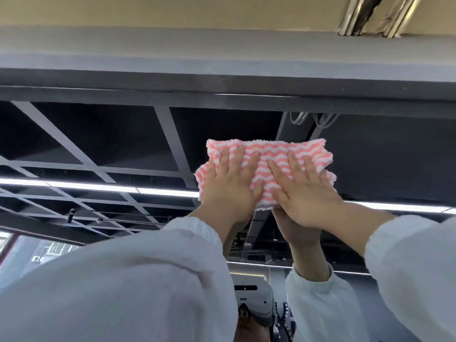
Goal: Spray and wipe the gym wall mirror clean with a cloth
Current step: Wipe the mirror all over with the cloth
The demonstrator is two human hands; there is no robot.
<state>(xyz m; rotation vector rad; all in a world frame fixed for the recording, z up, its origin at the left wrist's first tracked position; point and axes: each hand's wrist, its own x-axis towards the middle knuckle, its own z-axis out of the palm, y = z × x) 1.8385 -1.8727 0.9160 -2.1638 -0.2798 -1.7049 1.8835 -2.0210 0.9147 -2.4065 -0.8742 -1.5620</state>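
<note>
Two hands press one pink-and-white striped cloth (267, 169) flat against the mirror (98, 139), right of the frame's centre, just under the mirror's dark top frame (222, 95). Going left to right: the left hand (229, 186) lies with fingers straight and spread on the cloth's left half, then the right hand (303, 193) likewise on its right half; neither pinches it. Flat palms likely spread pressure so the cloth rubs the glass evenly near the top edge. Two white sleeves (123, 280) show, and below the cloth the arms are doubled in reflection. One cloth; no spray bottle is in view.
</note>
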